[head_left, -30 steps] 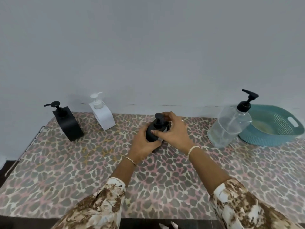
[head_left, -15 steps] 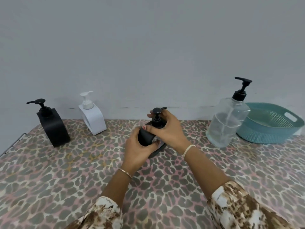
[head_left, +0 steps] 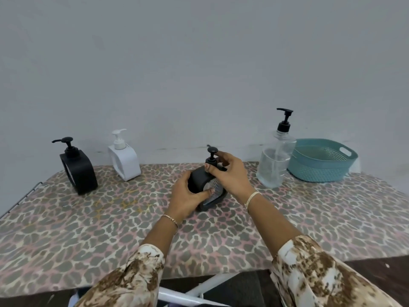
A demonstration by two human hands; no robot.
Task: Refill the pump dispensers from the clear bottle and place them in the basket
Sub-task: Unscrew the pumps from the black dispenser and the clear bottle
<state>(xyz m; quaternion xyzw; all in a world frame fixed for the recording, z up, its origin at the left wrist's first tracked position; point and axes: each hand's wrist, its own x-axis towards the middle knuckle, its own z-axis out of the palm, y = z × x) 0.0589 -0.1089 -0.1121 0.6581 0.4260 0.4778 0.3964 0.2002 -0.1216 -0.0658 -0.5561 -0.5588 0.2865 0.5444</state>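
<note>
A small black pump dispenser (head_left: 202, 180) stands at the middle of the table, tilted slightly. My left hand (head_left: 188, 197) wraps its body from the left. My right hand (head_left: 232, 173) pinches the black pump collar at its top. A clear bottle (head_left: 274, 165) with a black pump and a little liquid stands to the right. Just beyond it sits a teal basket (head_left: 321, 167), which looks empty. A second black dispenser (head_left: 77, 171) and a white dispenser (head_left: 125, 160) stand at the back left.
The table carries a leopard-print cover (head_left: 110, 229) and stands against a plain grey wall. A metal rail (head_left: 20, 200) runs along the left edge. White bars (head_left: 199, 291) show below the front edge.
The camera has tilted up, so everything sits lower in view. My right fingers have shifted around the pump collar while my left hand keeps its hold on the body.
</note>
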